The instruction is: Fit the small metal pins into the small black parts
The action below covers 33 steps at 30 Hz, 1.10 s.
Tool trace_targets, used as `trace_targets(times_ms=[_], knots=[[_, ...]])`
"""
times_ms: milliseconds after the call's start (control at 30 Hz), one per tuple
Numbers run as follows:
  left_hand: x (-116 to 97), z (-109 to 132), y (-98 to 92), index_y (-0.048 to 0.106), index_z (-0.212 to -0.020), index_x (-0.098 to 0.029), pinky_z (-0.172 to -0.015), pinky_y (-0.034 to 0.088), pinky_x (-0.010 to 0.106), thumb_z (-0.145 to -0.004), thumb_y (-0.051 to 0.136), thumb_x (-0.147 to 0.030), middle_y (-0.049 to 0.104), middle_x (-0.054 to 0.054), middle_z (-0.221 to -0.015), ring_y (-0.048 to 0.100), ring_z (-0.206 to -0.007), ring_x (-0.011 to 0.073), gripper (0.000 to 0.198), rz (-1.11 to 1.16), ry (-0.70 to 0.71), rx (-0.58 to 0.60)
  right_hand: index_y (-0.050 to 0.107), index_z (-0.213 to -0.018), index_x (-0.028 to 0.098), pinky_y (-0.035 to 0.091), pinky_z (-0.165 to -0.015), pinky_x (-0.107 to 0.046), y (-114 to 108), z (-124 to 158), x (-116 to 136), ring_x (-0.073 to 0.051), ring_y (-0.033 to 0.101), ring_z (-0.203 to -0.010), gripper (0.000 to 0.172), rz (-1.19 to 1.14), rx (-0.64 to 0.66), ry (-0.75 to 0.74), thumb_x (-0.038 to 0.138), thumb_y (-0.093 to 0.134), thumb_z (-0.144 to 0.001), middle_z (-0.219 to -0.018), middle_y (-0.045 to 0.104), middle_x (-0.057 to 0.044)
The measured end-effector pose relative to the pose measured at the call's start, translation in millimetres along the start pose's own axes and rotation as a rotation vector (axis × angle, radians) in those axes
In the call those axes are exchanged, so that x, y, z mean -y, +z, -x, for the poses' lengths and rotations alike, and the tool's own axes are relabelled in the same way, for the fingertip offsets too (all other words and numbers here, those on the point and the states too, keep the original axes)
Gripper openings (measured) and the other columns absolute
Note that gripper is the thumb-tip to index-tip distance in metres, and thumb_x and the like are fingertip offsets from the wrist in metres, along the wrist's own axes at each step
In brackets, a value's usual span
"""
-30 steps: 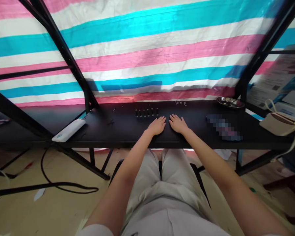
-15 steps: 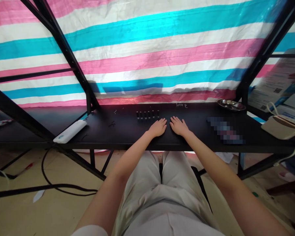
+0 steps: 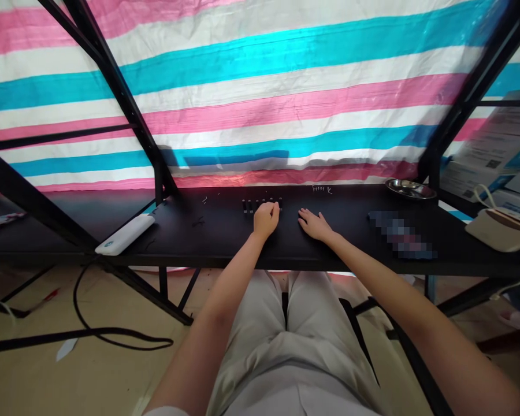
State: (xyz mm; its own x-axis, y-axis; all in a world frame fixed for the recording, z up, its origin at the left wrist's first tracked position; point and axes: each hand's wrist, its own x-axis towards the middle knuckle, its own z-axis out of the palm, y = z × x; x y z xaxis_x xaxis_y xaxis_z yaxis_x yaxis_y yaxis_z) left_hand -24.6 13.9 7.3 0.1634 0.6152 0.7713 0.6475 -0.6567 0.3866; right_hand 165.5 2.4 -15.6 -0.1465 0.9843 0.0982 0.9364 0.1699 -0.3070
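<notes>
A row of several small black cylinders with pale ends [image 3: 244,207] stands on the black table [image 3: 216,242]. My left hand [image 3: 266,219] is closed at the right part of this row, with its fingers curled together and covering some of the pieces. Whatever may be between those fingers is hidden. Flat on the tabletop to the right lies my right hand [image 3: 314,224], fingers stretched out and holding nothing. Farther back sits a short line of small whitish bits [image 3: 320,188].
A white oblong device [image 3: 125,234] lies at the left, near a black frame post [image 3: 159,182]. To the right are a shiny metal dish [image 3: 409,189], a blurred-out flat item [image 3: 401,234] and a beige bag [image 3: 498,228]. Striped sheeting [image 3: 286,110] hangs behind.
My left hand has gone from lying flat to closed, moving left and forward onto the row of cylinders. My right hand stays flat in its place.
</notes>
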Motion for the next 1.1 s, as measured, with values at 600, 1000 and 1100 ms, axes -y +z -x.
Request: trace_targets(times_ms=[600, 1000, 1100], knots=[[5.5, 5.8, -15.4, 0.05, -0.06, -0.019, -0.068, 0.042, 0.026, -0.093, 0.032, -0.03, 0.056, 0.003, -0.064, 0.053, -0.066, 0.0132, 0.039, -0.005, -0.162, -0.098, 0.066, -0.11, 0.022, 0.034, -0.102, -0.037, 14.2, -73.0, 40.1, -0.022, 0.05, -0.119, 0.042, -0.263, -0.141, 0.08, 0.044, 0.063, -0.075, -0.125, 0.058, -0.005], [5.2, 7.4, -11.7, 0.05, -0.121, -0.019, -0.076, 0.045, 0.025, -0.09, 0.044, -0.034, 0.062, 0.002, -0.083, 0.055, -0.079, 0.0133, 0.036, 0.051, -0.132, 0.086, 0.061, -0.113, 0.021, 0.04, -0.083, -0.029, 6.0, -28.8, 35.0, -0.02, 0.058, -0.102, 0.031, 0.041, -0.207, -0.176, 0.033, 0.044, -0.09, -0.114, 0.064, -0.007], [4.9, 8.2, -11.1, 0.042, -0.131, -0.022, -0.079, 0.046, 0.026, -0.087, 0.05, -0.035, 0.062, 0.002, -0.089, 0.055, -0.082, 0.0136, 0.047, 0.037, -0.054, 0.19, 0.06, -0.11, 0.018, 0.036, -0.078, -0.03, -0.7, -13.7, 38.8, -0.022, 0.056, -0.097, 0.031, 0.189, -0.214, -0.221, 0.029, 0.037, -0.092, -0.106, 0.066, -0.011]])
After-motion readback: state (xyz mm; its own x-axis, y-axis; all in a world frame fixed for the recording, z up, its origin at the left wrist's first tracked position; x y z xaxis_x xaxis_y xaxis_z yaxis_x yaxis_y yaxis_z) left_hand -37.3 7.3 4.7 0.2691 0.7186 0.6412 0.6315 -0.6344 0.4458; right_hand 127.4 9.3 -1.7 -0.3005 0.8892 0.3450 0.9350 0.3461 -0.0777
